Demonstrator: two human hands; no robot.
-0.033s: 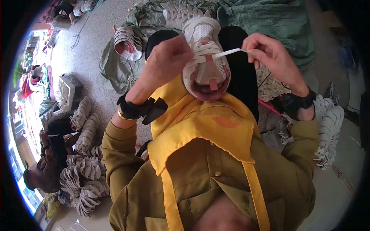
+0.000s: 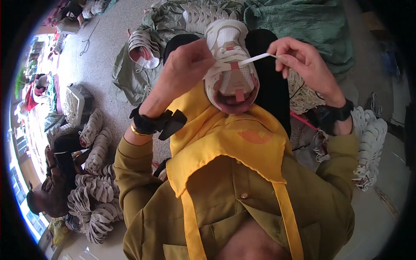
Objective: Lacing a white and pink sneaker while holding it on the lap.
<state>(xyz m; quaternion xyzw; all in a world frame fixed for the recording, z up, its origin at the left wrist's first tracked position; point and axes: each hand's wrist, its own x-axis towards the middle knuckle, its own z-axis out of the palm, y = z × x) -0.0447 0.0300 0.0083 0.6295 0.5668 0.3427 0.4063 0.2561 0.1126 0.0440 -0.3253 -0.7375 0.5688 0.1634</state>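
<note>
A white and pink sneaker upper (image 2: 229,80) rests on my lap, its open collar facing me and its toe pointing away. A flat white shoelace (image 2: 255,59) runs across its tongue and stretches out to the right. My right hand (image 2: 299,58) pinches the lace's free end between thumb and fingers, to the right of the upper. At the upper's left side, my left hand (image 2: 188,63) is closed, its fingertips pinched where the lace crosses toward it; the exact grip is partly hidden. A yellow apron (image 2: 225,134) lies beneath the upper.
Nested uppers (image 2: 143,47) lie on a green sheet (image 2: 130,78) at far left. More stacked uppers (image 2: 93,203) stand lower left, others (image 2: 370,143) at right. Loose laces (image 2: 303,97) lie beside my right knee. Another person (image 2: 52,190) sits at far left.
My left hand has shifted slightly left, away from the upper. My right hand has moved slightly left and up, with the lace still held between its fingers.
</note>
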